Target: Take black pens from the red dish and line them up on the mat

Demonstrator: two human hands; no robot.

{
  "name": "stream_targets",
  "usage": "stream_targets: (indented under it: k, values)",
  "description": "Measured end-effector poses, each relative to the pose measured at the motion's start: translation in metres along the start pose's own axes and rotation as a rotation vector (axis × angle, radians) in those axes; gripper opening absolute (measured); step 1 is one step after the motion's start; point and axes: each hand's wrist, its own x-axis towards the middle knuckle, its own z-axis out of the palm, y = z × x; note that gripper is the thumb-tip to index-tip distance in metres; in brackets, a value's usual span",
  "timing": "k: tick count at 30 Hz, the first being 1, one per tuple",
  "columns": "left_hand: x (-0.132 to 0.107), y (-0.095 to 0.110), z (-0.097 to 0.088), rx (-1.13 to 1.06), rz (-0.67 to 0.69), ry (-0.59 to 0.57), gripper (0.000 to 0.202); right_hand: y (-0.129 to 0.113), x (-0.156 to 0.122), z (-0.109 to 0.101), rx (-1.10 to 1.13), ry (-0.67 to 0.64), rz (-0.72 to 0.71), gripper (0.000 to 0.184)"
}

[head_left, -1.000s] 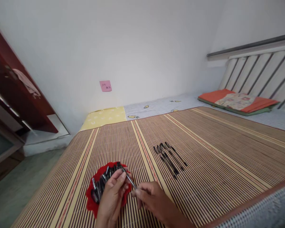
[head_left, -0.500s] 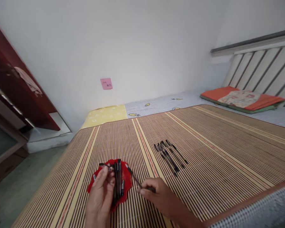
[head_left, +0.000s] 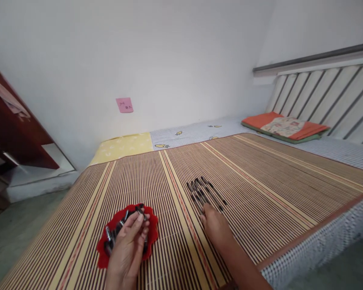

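My left hand (head_left: pixel 128 245) is over a red scalloped tray (head_left: pixel 153 231), its fingers pinching a short dark piece that looks like a pen cap (head_left: pixel 141 212). Several black and silvery pen parts (head_left: pixel 109 235) lie in the tray, partly hidden by this hand. My right hand (head_left: pixel 214 223) is closed at the near end of a row of slim black pens (head_left: pixel 210 192) on the striped mat. A pen (head_left: pixel 196 201) runs into its fingertips; the fingers cover that end.
The striped mat (head_left: pixel 133 185) covers a bed with a checked sheet (head_left: pixel 196 129) and a yellow patch (head_left: pixel 124 146) by the wall. A folded orange cloth (head_left: pixel 260 119) lies at the back right by the white headboard (head_left: pixel 317 88). A pink note (head_left: pixel 124 105) is on the wall.
My right hand has moved away from the tray, up and right, carrying a pen to the row. My left hand stays over the tray, still pinching a dark piece. The view has turned slightly right.
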Motion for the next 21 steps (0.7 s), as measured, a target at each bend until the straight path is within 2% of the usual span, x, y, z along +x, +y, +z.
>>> stream_targets:
  k: [5, 10, 21]
  values:
    - [-0.007, -0.003, 0.01, 0.055, -0.022, -0.037, 0.017, -0.006, 0.0, -0.001, -0.075, -0.029, -0.005, 0.015]
    - [-0.01, -0.005, 0.016, 0.076, -0.017, -0.006, 0.019, -0.006, 0.004, 0.002, -0.084, -0.039, 0.001, 0.018]
    - [-0.007, -0.017, 0.014, 0.15, -0.026, -0.057, 0.03, -0.004, 0.002, 0.001, -0.065, 0.007, -0.017, 0.016]
